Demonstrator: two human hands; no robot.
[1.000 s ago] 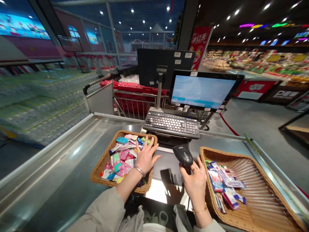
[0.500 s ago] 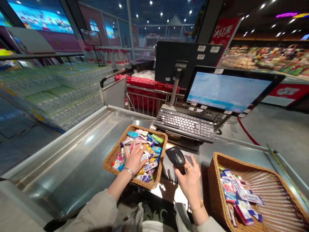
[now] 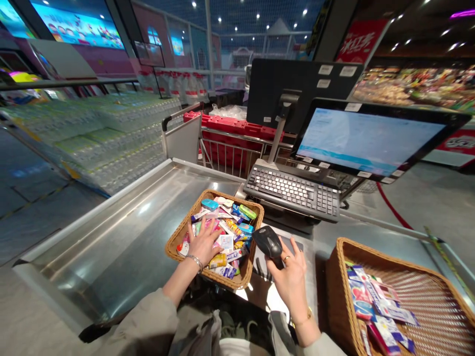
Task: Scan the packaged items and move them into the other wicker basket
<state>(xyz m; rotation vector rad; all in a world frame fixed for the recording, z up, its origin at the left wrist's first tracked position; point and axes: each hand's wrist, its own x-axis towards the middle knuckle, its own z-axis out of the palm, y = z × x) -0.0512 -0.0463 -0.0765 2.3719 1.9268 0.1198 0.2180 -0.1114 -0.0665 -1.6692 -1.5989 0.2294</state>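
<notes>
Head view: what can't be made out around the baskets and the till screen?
All head view:
Packets under the left hand in the left wicker basket: hidden by the hand.
Right wicker basket: cut off by the bottom and right edges.
Till screen: text too blurred to read.

Packets (image 3: 226, 242) under the left fingers (image 3: 195, 232) are hidden; the wicker basket (image 3: 356, 247) right of the right fingers (image 3: 295, 249) runs out of frame.

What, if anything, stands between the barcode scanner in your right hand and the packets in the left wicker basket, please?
Only the low rim of the wicker basket, and barely: the barcode scanner in the right hand overlaps it in this view, with the packets just beyond.
</notes>
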